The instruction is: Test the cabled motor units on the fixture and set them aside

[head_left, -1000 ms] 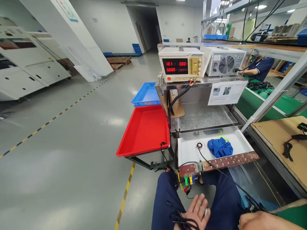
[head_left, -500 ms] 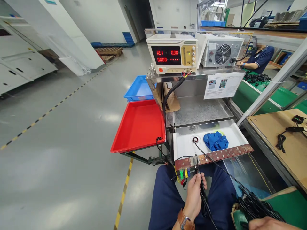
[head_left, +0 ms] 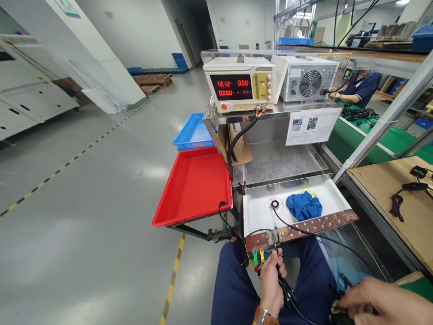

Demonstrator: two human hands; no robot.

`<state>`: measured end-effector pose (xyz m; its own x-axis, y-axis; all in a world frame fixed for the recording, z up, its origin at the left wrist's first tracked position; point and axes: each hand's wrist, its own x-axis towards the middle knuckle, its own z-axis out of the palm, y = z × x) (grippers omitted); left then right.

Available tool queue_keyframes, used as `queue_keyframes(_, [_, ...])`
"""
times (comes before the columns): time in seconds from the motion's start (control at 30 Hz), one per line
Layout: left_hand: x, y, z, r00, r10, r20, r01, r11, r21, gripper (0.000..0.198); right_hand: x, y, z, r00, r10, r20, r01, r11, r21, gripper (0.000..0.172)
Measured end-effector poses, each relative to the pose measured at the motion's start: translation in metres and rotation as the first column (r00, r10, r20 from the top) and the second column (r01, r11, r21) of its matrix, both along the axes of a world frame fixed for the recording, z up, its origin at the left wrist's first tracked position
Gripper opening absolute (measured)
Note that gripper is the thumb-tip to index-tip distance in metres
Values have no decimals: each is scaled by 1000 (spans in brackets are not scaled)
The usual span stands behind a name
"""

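Hands (head_left: pixel 271 276) apart, cable (head_left: pixel 286 289) fore-and-aft, tip (head_left: pixel 275 247) forward

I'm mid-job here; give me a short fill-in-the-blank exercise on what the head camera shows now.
The left hand holds cables that are ____ in colour.
The watch on that wrist has a strap coloured ____.
The upper-right reading on the display is ____.
The tray next to the blue tray is coloured ____.

Missing words: black; brown; 0.00; red.
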<state>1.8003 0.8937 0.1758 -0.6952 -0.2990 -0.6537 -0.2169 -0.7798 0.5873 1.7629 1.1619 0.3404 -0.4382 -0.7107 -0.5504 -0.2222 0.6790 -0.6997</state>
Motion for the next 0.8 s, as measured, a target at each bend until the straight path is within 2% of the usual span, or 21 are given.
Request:
queue_keyframes(0.07, [-2, -1, 0, 1000, 17, 7, -17, 1000, -8, 82, -37, -27, 0, 997, 21, -70, -21, 1000, -1, 42])
queue_keyframes(0.13, [-4, -2, 0, 1000, 24, 17, -23, 1000, -20, 83, -82, -70, -13, 985, 83, -151, -86, 996, -13, 37])
queue_keyframes(0.2, [-6, -3, -3, 1000, 20, 22, -20, 1000, -24, 82, -127, -122, -36, 939, 64, -337, -54, 998, 42, 32])
queue_keyframes(0.27, [-7, -3, -10, 1000, 16, 25, -16, 1000, -23, 83, -163, -172, -63, 822, -4, -569, 96, 987, 132, 32])
queue_keyframes(0.37, [-8, -6, -25, 1000, -1, 28, 2, 999, -43, 85, -191, -224, -100, 775, 18, -631, 155, 964, 218, 35])
queue_keyframes(0.47, [-7, -9, -39, 999, -47, 17, 48, 998, -40, 85, -195, -244, -127, 783, 4, -622, 174, 958, 226, 36])
queue_keyframes(0.57, [-7, -9, -46, 999, -31, 24, 32, 999, -44, 83, -193, -246, -144, 771, -29, -637, 220, 950, 222, 39])
queue_keyframes(0.67, [-8, -6, -42, 999, -27, 28, 29, 997, -72, 80, -193, -246, -151, 768, -48, -639, 244, 944, 223, 38])
queue_keyframes(0.8, [-6, -5, -28, 998, -63, 25, 66, 991, -113, 75, -196, -250, -154, 769, -62, -636, 260, 940, 223, 38])
